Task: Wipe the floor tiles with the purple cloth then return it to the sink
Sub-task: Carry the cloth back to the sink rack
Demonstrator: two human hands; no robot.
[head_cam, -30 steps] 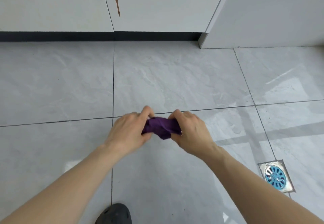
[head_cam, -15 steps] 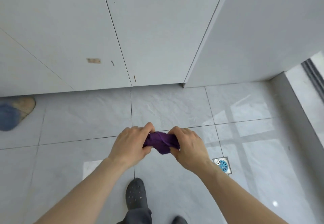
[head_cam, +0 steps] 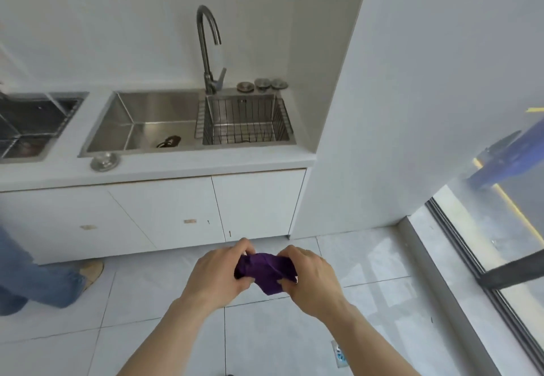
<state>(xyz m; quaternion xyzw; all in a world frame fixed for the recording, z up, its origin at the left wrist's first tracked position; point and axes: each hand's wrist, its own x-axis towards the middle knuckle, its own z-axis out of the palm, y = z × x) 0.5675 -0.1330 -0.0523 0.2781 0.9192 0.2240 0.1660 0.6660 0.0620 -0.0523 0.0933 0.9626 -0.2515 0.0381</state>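
The purple cloth [head_cam: 269,271] is bunched up between both hands, held in the air above the grey floor tiles [head_cam: 147,302]. My left hand [head_cam: 217,272] grips its left end and my right hand [head_cam: 312,278] grips its right end. The steel sink [head_cam: 141,119] is set into the white counter ahead, above the hands, with a wire basket [head_cam: 244,122] in its right half and a curved tap [head_cam: 209,48] behind it. A small dark object [head_cam: 169,141] lies on the sink bottom.
White cabinet doors [head_cam: 164,213] stand under the counter. Another person's jeans leg and shoe [head_cam: 44,278] are on the floor at the left. A floor drain [head_cam: 340,355] is at lower right. A glass door track [head_cam: 477,269] runs along the right. A strainer lid [head_cam: 104,161] sits on the counter.
The view has risen from the floor up to the counter and sink. Both hands stay closed on the cloth, which has lifted away from the tiles.
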